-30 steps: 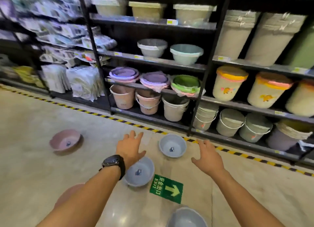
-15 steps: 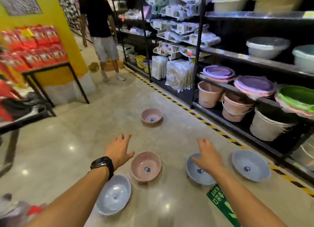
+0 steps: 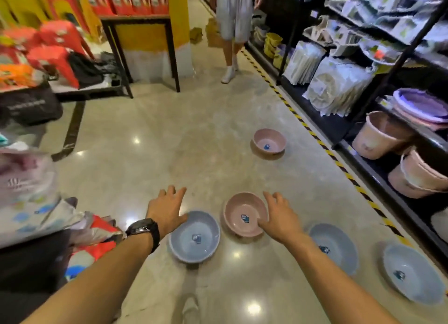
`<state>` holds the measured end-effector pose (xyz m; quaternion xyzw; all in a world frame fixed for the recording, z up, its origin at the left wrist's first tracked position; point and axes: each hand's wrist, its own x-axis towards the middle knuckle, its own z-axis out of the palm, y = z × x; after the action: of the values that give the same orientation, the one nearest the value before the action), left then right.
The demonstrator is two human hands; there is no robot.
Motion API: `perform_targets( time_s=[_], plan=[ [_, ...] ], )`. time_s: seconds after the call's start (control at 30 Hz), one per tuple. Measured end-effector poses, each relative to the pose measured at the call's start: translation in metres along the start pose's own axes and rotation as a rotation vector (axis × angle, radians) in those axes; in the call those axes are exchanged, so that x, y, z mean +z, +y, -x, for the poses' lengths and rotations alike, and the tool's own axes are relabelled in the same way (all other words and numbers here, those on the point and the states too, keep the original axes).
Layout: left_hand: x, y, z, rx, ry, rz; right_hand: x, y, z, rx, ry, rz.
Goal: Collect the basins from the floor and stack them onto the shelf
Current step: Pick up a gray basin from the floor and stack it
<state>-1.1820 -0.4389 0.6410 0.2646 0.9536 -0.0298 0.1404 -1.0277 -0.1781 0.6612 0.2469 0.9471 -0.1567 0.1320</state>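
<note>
Several basins lie on the shop floor. A pink basin [image 3: 242,214] sits just ahead, between my hands. Left of it is a blue basin [image 3: 195,237]. Two more blue basins [image 3: 337,247] [image 3: 412,275] lie to the right, and another pink basin [image 3: 269,140] lies farther off. My left hand [image 3: 167,208], with a black watch on its wrist, hovers open over the blue basin's far left rim. My right hand [image 3: 278,217] is open at the pink basin's right rim. The black shelf [image 3: 392,193] runs along the right.
A person [image 3: 232,25] in light shorts stands up the aisle. Pink buckets [image 3: 378,134] and stacked purple basins [image 3: 419,105] fill the shelf. A black-legged table [image 3: 138,23] and a yellow pillar stand at the left back. Bags and packaged goods [image 3: 31,197] crowd the left.
The view has swung left along the aisle. Both open hands have come nearer to the pink basin and the blue one beside it; neither has taken hold of anything.
</note>
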Motion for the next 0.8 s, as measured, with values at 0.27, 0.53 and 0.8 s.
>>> perform_targets(
  time_s=[0.27, 0.53, 0.8],
  plan=[
    [0.082, -0.079, -0.067, -0.033, -0.109, -0.023, 0.074, -0.039, -0.109, -0.049, -0.091, 0.023],
    [0.31, -0.095, -0.155, -0.072, -0.255, 0.1, 0.31, -0.025, -0.235, -0.129, -0.226, 0.007],
    [0.573, -0.124, -0.245, -0.316, -0.169, 0.329, 0.568, 0.026, -0.35, -0.014, -0.237, -0.093]
  ],
)
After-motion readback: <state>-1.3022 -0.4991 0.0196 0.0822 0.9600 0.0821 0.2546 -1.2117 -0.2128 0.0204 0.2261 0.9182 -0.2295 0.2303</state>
